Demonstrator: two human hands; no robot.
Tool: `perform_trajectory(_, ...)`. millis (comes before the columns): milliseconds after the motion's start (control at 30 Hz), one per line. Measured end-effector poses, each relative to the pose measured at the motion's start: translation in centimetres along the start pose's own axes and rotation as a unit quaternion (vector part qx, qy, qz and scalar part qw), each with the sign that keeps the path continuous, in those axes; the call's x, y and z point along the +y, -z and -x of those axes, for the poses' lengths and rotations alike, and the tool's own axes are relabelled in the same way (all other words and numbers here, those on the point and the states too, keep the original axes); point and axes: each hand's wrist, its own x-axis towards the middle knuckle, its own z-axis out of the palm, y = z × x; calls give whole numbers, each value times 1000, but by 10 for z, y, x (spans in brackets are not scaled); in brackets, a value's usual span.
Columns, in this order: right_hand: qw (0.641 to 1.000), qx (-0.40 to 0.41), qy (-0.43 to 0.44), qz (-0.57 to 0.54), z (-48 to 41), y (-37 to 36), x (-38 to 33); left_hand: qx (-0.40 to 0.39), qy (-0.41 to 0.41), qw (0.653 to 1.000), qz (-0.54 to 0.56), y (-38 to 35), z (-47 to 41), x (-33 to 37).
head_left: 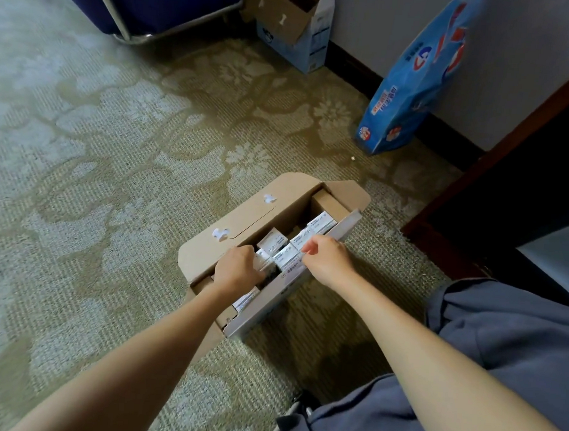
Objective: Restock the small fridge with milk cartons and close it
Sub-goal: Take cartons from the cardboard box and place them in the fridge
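The open cardboard box [243, 219] sits on the carpet with the milk cartons [273, 242] packed tight inside. My left hand [236, 269] is down in the box, fingers curled round 1 carton. My right hand [327, 259] is pinched shut at another carton's top, but I can't tell if it really has hold. I should pull each carton straight up, slowly, so the ones beside it don't tip.
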Motion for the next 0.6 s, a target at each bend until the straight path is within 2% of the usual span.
perform_trajectory(267,999,-29,25,2,2,-3,-5,53,-23,996,62,52,9,15)
perform_trajectory(467,993,-61,82,-64,14,1,-13,113,-74,987,82,87,24,53)
perform_trajectory(600,994,30,88,-51,19,10,-13,108,-128,980,108,90,32,77)
